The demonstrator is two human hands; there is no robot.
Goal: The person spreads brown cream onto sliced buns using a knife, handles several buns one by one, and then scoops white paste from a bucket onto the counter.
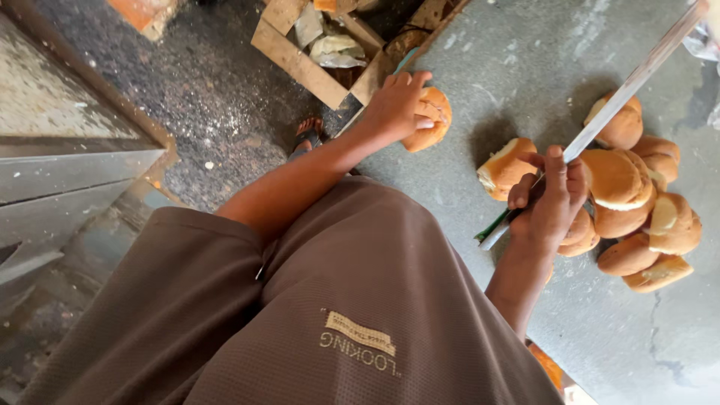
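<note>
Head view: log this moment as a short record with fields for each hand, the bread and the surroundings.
left hand: grips a bread bun at the edge of the grey surface
right hand: closed on the handle of a long knife, blade angled up and away to the right
bun pile: heaped on the grey surface beside the right hand, some showing pale cut faces
split bun: lies alone left of the pile
wooden frame: beyond the left hand, scraps inside
clothing: brown shirt
</note>
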